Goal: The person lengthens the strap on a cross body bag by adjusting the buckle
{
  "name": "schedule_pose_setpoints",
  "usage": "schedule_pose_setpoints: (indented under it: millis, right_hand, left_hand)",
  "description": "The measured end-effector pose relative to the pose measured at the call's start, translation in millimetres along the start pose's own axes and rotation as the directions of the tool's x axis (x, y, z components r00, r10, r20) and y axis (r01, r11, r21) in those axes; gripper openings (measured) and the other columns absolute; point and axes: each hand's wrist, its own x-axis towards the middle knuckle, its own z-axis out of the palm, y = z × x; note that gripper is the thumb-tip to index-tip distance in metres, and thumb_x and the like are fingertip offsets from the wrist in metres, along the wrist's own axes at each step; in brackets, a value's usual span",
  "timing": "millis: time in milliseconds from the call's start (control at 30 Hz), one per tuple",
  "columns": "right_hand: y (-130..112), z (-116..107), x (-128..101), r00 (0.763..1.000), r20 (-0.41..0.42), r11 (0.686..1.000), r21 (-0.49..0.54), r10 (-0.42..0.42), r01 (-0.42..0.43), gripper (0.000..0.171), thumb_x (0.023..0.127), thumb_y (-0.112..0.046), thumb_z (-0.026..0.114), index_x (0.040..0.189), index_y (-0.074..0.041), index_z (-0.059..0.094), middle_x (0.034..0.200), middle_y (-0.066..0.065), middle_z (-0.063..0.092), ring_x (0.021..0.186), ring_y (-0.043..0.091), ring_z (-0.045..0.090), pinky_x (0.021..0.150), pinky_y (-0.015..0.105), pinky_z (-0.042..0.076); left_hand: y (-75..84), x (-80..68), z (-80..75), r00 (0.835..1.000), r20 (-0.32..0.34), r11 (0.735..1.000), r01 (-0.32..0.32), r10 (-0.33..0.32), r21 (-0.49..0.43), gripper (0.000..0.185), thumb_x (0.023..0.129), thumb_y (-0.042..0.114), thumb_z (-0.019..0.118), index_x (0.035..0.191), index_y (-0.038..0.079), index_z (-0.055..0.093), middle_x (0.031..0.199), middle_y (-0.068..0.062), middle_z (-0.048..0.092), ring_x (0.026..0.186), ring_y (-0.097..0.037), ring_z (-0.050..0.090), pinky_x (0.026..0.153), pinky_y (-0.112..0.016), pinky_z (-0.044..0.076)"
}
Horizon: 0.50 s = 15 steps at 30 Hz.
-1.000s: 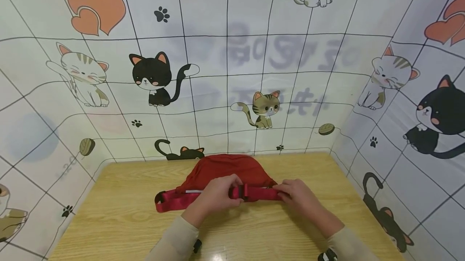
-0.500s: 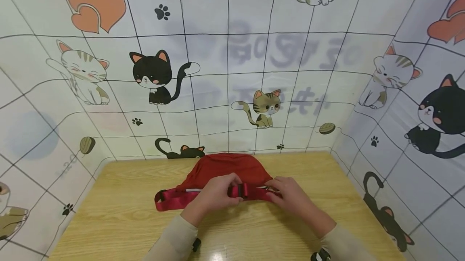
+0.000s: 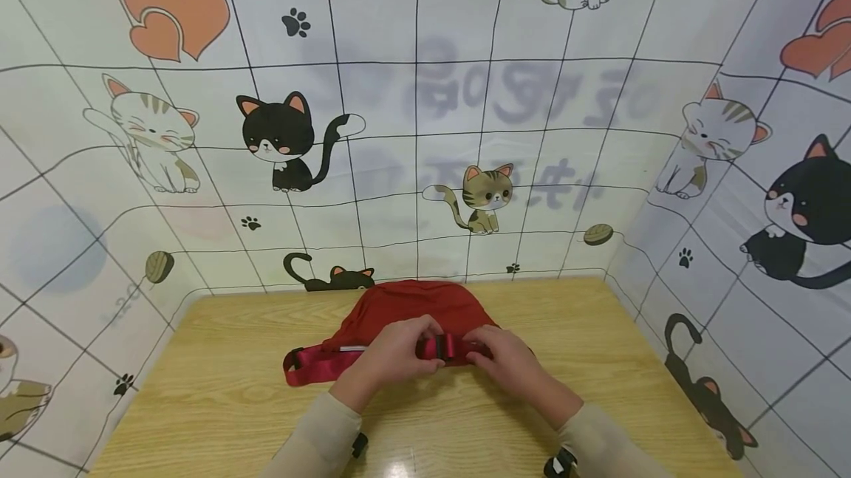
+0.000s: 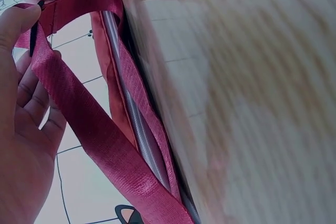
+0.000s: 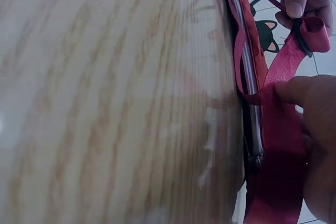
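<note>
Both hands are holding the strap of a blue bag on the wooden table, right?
Not quite: the waist bag is red, not blue, as the head view shows. Both the left hand and right hand do hold its strap on the wooden table.

We see the head view bright and evenly lit, with soft shadows under the hands and a white glare spot on the wooden table (image 3: pixel 199 389) at the bottom centre of the frame. Its wide lens bends the grid lines of the cat-print backdrop (image 3: pixel 425 94) outward toward the left and right edges. In both wrist views we find the tabletop smeared and out of focus across most of the frame, with only the red strap (image 4: pixel 89 129) moderately sharp.
</note>
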Motion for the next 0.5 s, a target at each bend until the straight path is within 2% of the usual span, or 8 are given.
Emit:
schedule_pose_setpoints:
  millis: [167,433,500]
  right_hand:
    - [7,-4,-3,0.997,-0.02,0.997,-0.024,-0.072,0.072,0.027,0.101,-0.013,0.083,0.126,-0.02,0.08,0.107,-0.009,0.072,0.093,0.007,0.064,0.083,0.036,0.059]
    - [18,-25,-10,0.988,-0.029,0.98,-0.133,-0.154,0.149,0.032,0.099,-0.007,0.083,0.13,-0.013,0.081,0.114,0.003,0.075,0.099,0.022,0.074,0.087,0.044,0.062]
    - [20,-31,-12,0.99,-0.007,0.979,-0.153,-0.14,0.137,0.032,0.099,-0.006,0.082,0.13,-0.013,0.081,0.109,0.002,0.072,0.092,0.02,0.07,0.083,0.041,0.061]
  left_hand:
    - [-2.0,-1.2,-0.5,1.0,-0.003,1.0,0.003,-0.003,0.022,0.044,0.09,0.034,0.093,0.125,0.028,0.067,0.104,0.018,0.071,0.093,-0.002,0.065,0.083,-0.03,0.056]
    - [-5.9,-5.0,-2.8,1.0,-0.009,0.999,0.03,-0.03,0.044,0.043,0.089,0.037,0.093,0.122,0.029,0.067,0.102,0.021,0.069,0.092,-0.002,0.064,0.081,-0.03,0.055]
    - [-6.4,-6.3,-3.9,0.999,-0.009,0.999,0.04,-0.04,0.036,0.042,0.089,0.036,0.094,0.121,0.03,0.067,0.102,0.022,0.069,0.092,-0.003,0.064,0.08,-0.029,0.055]
